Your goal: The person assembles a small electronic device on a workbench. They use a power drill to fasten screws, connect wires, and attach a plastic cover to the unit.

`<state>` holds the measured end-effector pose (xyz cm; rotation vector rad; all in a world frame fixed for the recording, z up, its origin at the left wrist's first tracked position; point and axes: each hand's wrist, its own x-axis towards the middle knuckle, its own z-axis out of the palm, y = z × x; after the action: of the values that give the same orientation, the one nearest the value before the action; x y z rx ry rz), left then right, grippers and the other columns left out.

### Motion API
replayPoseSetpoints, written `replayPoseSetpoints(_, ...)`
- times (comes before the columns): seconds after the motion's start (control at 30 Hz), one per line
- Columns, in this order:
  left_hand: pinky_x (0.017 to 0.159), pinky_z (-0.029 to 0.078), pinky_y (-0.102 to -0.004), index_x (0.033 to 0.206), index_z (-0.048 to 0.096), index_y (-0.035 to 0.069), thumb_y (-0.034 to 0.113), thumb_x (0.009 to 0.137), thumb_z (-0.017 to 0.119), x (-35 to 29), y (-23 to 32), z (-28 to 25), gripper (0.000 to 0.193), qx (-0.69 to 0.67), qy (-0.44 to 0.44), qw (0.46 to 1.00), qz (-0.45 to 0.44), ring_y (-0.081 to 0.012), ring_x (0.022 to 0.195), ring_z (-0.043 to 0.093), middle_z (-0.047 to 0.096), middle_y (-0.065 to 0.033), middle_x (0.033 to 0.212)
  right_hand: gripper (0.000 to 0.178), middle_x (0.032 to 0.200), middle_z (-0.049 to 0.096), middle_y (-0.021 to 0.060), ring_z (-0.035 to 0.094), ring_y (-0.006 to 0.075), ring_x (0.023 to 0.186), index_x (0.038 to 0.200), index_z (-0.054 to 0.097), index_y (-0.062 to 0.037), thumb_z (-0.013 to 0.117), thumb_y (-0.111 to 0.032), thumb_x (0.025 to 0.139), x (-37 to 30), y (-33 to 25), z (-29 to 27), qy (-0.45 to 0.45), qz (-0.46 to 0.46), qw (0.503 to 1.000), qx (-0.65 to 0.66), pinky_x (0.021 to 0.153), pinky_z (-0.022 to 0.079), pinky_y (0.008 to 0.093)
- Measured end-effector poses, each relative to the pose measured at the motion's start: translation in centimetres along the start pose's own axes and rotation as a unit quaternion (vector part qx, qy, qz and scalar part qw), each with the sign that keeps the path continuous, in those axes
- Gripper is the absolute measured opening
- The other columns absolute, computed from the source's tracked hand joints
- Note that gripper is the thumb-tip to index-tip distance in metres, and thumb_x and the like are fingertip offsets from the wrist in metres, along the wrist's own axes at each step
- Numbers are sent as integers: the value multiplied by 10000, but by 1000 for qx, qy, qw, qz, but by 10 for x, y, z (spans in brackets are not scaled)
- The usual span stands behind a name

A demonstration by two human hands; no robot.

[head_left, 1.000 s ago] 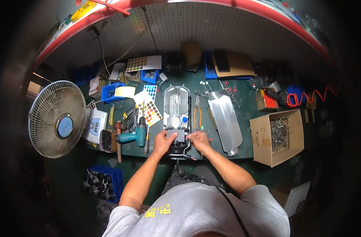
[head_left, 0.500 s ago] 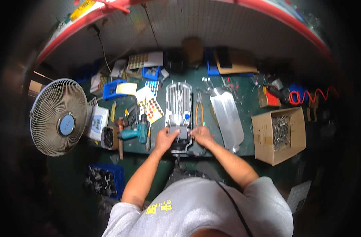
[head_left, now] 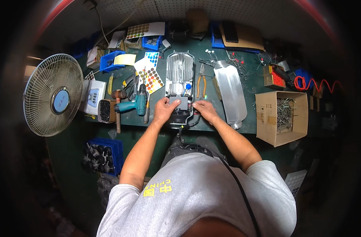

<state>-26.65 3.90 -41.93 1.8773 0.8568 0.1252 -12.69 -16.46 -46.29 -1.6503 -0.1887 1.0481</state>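
Observation:
A long silver metal housing (head_left: 179,67) with ribbed inner walls lies lengthwise in front of me. Across its near part sits a flat dark grey box (head_left: 182,101), and a blue round piece (head_left: 188,86) on wires shows just beyond it. My left hand (head_left: 164,110) grips the box from the left, thumb on its top. On the other side my right hand (head_left: 206,110) has thumb and fingertips pinched together at the housing's right edge, by some thin wires; what they hold is too small to make out. A black fan-like part (head_left: 179,118) lies in the near end.
Right of the housing lie orange-handled pliers (head_left: 202,83), a silver metal cover (head_left: 231,93) and a cardboard box (head_left: 263,128) of metal pieces. To the left are a teal power drill (head_left: 133,104), a hammer (head_left: 118,114), sticker sheets (head_left: 152,81) and a desk fan (head_left: 50,98).
The view has tilted down, so the bench appears higher in the picture. Both hands keep their places at the grey box and the housing's edge.

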Motion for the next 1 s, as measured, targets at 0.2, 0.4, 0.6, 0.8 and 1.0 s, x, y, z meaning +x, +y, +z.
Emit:
replayPoseSetpoints(0.2, 643, 489, -272, 970, 646, -18, 312, 847, 829, -11, -6, -10, 397, -109, 26, 994, -20, -95, 678, 540, 601, -26, 761, 240, 841, 663, 19, 571, 85, 719, 991, 697, -10, 643, -243, 978, -41, 48, -9, 106, -27, 994, 13, 643, 454, 236)
replayPoseSetpoints(0.4, 846, 523, -448, 1196, 614, 42, 49, 791, 649, -14, -62, -102, 407, 293, 154, 927, 176, -366, 1000, 625, 647, -179, 1074, 169, 833, 684, 59, 604, 103, 690, 966, 682, 19, 624, -140, 962, -114, 75, -30, 156, 9, 987, 42, 615, 495, 247)
replayPoseSetpoints(0.6, 1128, 331, -509, 1402, 522, 83, 2, 847, 606, 12, -151, -154, 567, 460, 44, 869, 177, -366, 1273, 512, 546, -191, 1337, 113, 820, 695, 69, 633, 120, 670, 951, 683, 18, 618, -73, 930, -179, 120, -40, 242, 63, 967, 40, 573, 521, 254)
replayPoseSetpoints(0.8, 1129, 323, -509, 1505, 387, 101, -18, 805, 670, 47, -145, -147, 765, 544, -33, 831, 108, -324, 1172, 559, 619, -141, 1162, 134, 817, 692, 64, 635, 119, 673, 966, 682, 27, 625, -76, 903, -235, 145, -35, 291, 134, 947, 10, 592, 525, 260)
replayPoseSetpoints(1.0, 1140, 309, -538, 1515, 377, 105, 9, 713, 789, 22, -103, -159, 906, 514, -38, 845, 144, -352, 1155, 568, 637, -151, 1142, 188, 836, 723, 80, 666, 125, 708, 1023, 697, 43, 649, -74, 883, -237, 140, -51, 305, 75, 950, -5, 660, 554, 278)
